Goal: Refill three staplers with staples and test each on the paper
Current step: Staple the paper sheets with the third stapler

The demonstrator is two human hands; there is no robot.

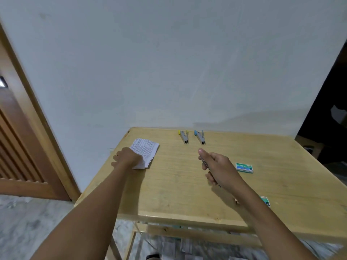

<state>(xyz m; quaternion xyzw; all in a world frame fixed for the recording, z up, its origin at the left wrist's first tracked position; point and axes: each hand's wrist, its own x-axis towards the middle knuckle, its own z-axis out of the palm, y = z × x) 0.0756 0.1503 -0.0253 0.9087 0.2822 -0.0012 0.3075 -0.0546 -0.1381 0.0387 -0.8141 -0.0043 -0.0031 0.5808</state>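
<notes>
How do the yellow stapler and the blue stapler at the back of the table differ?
The yellow stapler has a yellow end; the blue stapler has a blue one. The yellow stapler lies to the left, nearer the paper; the blue stapler lies to the right, nearer the staple box. Both have grey metal bodies and lie slanted, almost parallel, untouched near the table's far edge.
</notes>
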